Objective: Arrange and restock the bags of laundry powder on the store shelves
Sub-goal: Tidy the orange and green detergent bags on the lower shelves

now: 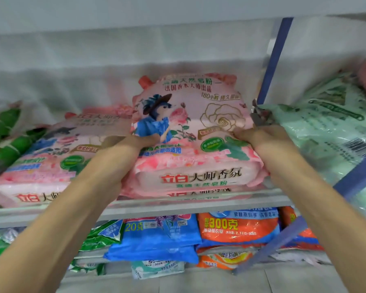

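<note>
At the far left end of the upper shelf (pixel 178 206) lie dark green bags (pixel 2 140), cut off by the frame edge. Just beside them a left pink stack (pixel 51 157) of laundry powder bags lies flat, its lower end at the shelf's front edge.

The left grip (pixel 140 141) is closed on the lower left side of the top pink bag (pixel 188 115), thumb on the printed front and the other fingers hidden behind it. This bag is raised at its far end and leans back toward the rear of the shelf, and its near end rests on the middle pink stack (pixel 199 178), which reaches the front edge. The right grip (pixel 254 134) is closed on the same bag's lower right side, fingers curled over its edge.

Just right of that hand a blue post (pixel 273 60) rises from the shelf. Past the post a pale green bag (pixel 330 127) lies tilted, touching the right edge of the held bag.

On the lower shelf, from the left, sit green bags (pixel 101 235), a blue bag (pixel 156 237) and an orange bag (pixel 237 227), all near its front edge, the blue and orange ones touching.
</note>
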The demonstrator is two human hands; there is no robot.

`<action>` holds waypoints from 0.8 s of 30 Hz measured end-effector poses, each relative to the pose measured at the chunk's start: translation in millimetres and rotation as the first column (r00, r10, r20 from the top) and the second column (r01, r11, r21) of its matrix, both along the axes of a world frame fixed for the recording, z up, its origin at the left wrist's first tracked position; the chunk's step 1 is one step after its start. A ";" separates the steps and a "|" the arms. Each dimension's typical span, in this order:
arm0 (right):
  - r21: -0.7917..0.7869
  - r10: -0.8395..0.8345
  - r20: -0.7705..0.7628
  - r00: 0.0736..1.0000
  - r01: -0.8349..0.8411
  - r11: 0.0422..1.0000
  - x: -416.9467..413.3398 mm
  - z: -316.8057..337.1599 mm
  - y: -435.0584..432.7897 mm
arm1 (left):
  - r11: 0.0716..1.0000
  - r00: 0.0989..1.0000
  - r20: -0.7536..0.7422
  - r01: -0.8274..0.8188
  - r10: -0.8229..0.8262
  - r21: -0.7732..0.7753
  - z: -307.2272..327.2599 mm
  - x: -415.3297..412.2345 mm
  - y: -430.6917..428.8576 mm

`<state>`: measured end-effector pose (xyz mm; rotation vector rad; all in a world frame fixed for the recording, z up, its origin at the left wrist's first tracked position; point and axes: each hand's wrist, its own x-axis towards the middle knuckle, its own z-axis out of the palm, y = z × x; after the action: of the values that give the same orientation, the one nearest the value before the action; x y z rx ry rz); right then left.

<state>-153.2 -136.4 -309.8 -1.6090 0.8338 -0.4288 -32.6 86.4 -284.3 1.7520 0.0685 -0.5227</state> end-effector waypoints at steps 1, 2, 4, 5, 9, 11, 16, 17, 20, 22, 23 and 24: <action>-0.001 -0.033 0.021 0.999 0.033 0.999 9.4 1.4 0.7 | 1.000 1.000 -0.001 -0.023 0.023 -0.018 -3.5 7.6 1.0; 0.002 -0.054 0.034 0.998 0.054 0.999 16.7 6.3 6.1 | 0.998 0.999 -0.011 -0.053 0.052 -0.017 -2.9 13.4 0.5; 0.019 -0.064 0.039 0.997 0.063 0.998 26.7 6.9 9.5 | 0.994 0.995 -0.032 -0.096 0.094 -0.050 -3.9 23.1 -3.2; 0.034 -0.045 0.007 0.999 0.045 0.998 28.6 4.8 8.2 | 0.994 0.994 0.002 -0.105 0.105 -0.039 -5.8 23.4 -1.8; 0.085 0.056 -0.141 0.988 -0.045 0.995 14.9 0.7 1.0 | 0.998 0.999 0.027 -0.033 0.032 0.054 -10.3 18.5 9.5; -0.084 0.067 -0.231 0.971 -0.088 0.993 9.5 3.1 -1.6 | 0.982 0.995 0.091 0.022 -0.040 0.189 -11.4 17.2 14.3; -0.505 -0.001 -0.433 0.901 -0.242 0.828 1.0 6.8 2.3 | 0.941 0.962 0.263 -0.016 -0.078 0.337 -17.5 10.1 10.3; -0.508 0.014 -0.430 0.903 -0.255 0.823 0.4 4.7 2.5 | 0.937 0.967 0.239 -0.004 -0.085 0.349 -22.0 16.2 10.9; -0.255 0.177 -0.481 0.859 -0.329 0.909 2.0 11.6 -8.2 | 0.943 0.989 0.050 0.119 -0.141 0.311 -14.2 34.3 11.4; 0.054 0.305 -0.395 0.867 -0.309 0.949 7.5 27.5 -21.7 | 0.970 0.984 -0.041 0.179 -0.174 0.167 -5.8 50.2 9.2; 0.148 0.301 -0.296 0.906 -0.268 0.952 15.2 33.6 -31.0 | 0.980 0.985 0.001 0.170 -0.171 0.103 -1.7 57.9 5.5; 0.210 0.238 -0.176 0.955 -0.200 0.957 26.8 36.9 -40.7 | 0.987 0.986 0.041 0.161 -0.162 0.026 2.6 63.7 0.9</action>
<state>-126.4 -177.1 -272.9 -1.5610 0.8078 -0.0268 31.2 87.2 -281.7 1.7992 -0.0990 -0.6032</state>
